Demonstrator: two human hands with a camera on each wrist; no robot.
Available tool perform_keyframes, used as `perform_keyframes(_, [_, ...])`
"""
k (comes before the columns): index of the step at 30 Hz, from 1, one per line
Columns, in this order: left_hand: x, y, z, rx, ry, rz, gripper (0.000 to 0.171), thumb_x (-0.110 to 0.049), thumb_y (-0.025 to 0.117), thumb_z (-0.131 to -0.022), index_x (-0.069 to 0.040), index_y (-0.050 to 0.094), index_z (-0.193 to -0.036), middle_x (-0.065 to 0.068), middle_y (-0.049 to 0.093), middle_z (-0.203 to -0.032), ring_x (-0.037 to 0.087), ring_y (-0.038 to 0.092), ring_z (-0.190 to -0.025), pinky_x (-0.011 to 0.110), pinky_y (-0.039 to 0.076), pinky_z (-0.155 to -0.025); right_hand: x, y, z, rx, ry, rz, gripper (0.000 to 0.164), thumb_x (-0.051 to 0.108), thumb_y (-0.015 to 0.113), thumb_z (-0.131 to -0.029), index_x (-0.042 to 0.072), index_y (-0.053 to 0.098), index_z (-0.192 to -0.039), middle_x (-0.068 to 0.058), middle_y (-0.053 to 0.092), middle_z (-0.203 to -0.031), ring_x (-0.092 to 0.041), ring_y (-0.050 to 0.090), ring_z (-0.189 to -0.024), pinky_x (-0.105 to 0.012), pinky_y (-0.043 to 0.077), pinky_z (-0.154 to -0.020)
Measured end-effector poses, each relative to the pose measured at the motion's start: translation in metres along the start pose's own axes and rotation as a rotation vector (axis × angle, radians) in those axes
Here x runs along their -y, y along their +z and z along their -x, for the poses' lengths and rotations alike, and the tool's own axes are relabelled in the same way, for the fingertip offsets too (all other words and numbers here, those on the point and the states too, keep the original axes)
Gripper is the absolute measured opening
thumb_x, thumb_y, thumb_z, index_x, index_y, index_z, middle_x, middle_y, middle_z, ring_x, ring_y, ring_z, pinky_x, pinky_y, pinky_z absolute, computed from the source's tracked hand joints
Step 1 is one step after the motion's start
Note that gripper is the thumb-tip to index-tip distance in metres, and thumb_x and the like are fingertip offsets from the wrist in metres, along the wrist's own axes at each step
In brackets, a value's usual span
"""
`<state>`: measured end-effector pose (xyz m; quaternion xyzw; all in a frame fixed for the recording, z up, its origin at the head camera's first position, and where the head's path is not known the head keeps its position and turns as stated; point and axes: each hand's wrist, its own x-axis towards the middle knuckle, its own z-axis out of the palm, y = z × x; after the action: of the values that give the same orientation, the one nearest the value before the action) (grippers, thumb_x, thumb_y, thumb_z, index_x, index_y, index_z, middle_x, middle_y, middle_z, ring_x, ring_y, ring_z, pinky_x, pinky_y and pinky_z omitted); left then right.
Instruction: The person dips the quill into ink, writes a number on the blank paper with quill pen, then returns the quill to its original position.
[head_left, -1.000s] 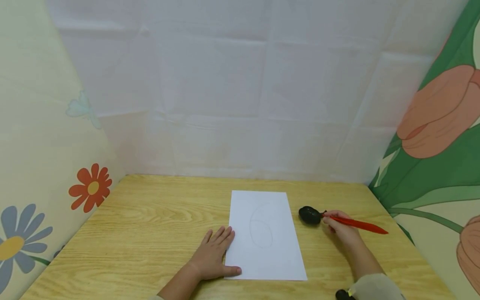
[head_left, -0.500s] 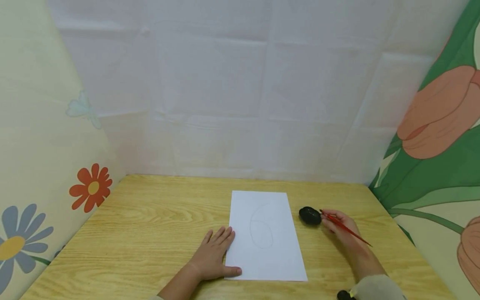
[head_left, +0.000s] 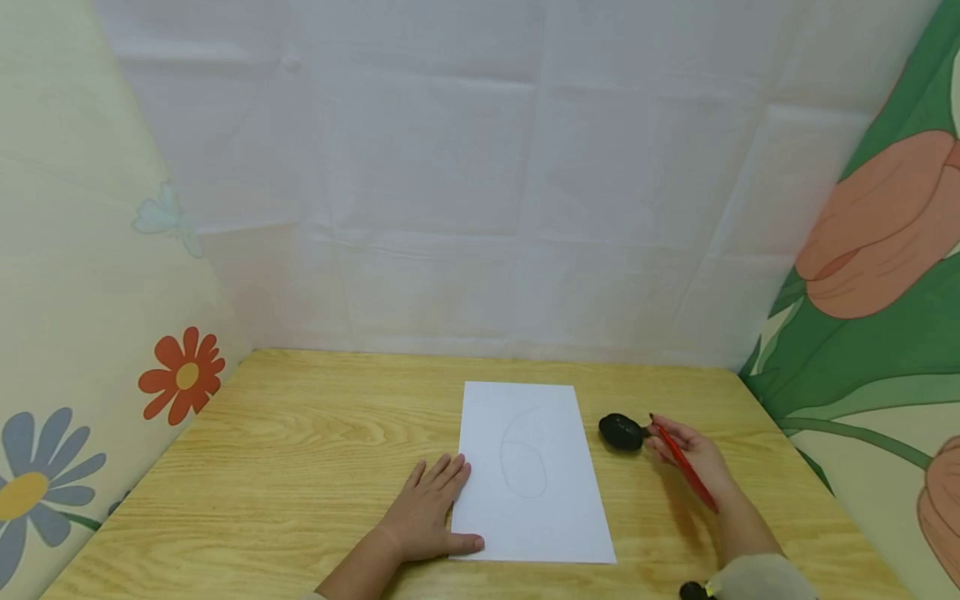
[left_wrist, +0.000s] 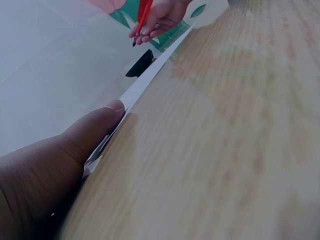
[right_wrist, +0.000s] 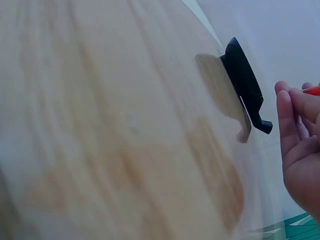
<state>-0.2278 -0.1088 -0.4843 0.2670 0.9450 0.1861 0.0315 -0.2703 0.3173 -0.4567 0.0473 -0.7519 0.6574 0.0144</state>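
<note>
My left hand (head_left: 426, 515) lies flat with spread fingers at the left edge of a white sheet of paper (head_left: 570, 525), its thumb on the lower left corner. A faint pencil outline, somewhat like a 6, shows on the sheet. My right hand (head_left: 709, 467) pinches a slim red paintbrush (head_left: 690, 471) with a dark tip, raised over the table to the right of the paper. Just left of these fingertips stands a small black dish (head_left: 620, 432) with a short handle. The right wrist view shows this dish (right_wrist: 242, 70) from the side, apart from the fingers.
Everything stands on a wood-grain table (head_left: 300, 433). A white cloth (head_left: 420, 167) hangs behind it. Flower-printed cloths flank both sides, the left one (head_left: 82, 292) pale and the right one (head_left: 885, 350) mostly green.
The paintbrush has turned in my right hand from nearly level, handle pointing right, to steeper, handle end toward me. Its tip has drawn away from the dish. My left hand stays put.
</note>
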Motion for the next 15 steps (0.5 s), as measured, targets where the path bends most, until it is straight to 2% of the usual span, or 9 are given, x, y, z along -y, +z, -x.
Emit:
perform_keyframes(2, [0.0003, 0.0003, 0.0000, -0.001, -0.001, -0.005, 0.109, -0.075, 0.061, -0.076, -0.003, 0.032, -0.152, 0.012, 0.028, -0.161, 0.034, 0.023, -0.150, 0.060, 0.012, -0.120, -0.0027, -0.0020, -0.0003, 0.015, -0.005, -0.054, 0.042, 0.000, 0.054, -0.098, 0.007, 0.052, -0.140, 0.021, 0.068, -0.104, 0.002, 0.068, -0.094, -0.014, 0.055, -0.079])
perform_keyframes(4, [0.0003, 0.0002, 0.0000, -0.004, 0.000, -0.013, 0.108, -0.074, 0.061, -0.076, -0.004, 0.032, -0.152, 0.012, 0.028, -0.161, 0.034, 0.023, -0.150, 0.059, 0.012, -0.121, -0.0049, -0.0036, -0.0004, 0.016, -0.003, -0.092, 0.040, -0.001, 0.051, -0.099, 0.026, 0.060, -0.127, 0.022, 0.069, -0.102, 0.001, 0.068, -0.093, -0.014, 0.055, -0.080])
perform_keyframes(7, [0.0001, -0.0005, 0.0001, -0.002, 0.000, -0.020, 0.107, -0.074, 0.061, -0.077, -0.004, 0.032, -0.153, 0.012, 0.028, -0.162, 0.033, 0.023, -0.150, 0.059, 0.012, -0.121, -0.0073, -0.0052, 0.0001, 0.017, 0.013, -0.147, 0.044, -0.001, 0.049, -0.100, 0.040, 0.062, -0.108, 0.021, 0.069, -0.102, 0.001, 0.068, -0.094, -0.014, 0.054, -0.082])
perform_keyframes(15, [-0.0008, -0.0018, 0.0006, 0.002, -0.005, -0.018, 0.107, -0.074, 0.060, -0.077, -0.004, 0.031, -0.153, 0.012, 0.027, -0.162, 0.033, 0.022, -0.150, 0.059, 0.012, -0.121, -0.0072, -0.0059, 0.0014, 0.014, 0.023, -0.320, 0.051, -0.004, 0.044, -0.099, 0.039, 0.071, -0.102, 0.016, 0.072, -0.102, -0.001, 0.068, -0.093, -0.016, 0.055, -0.081])
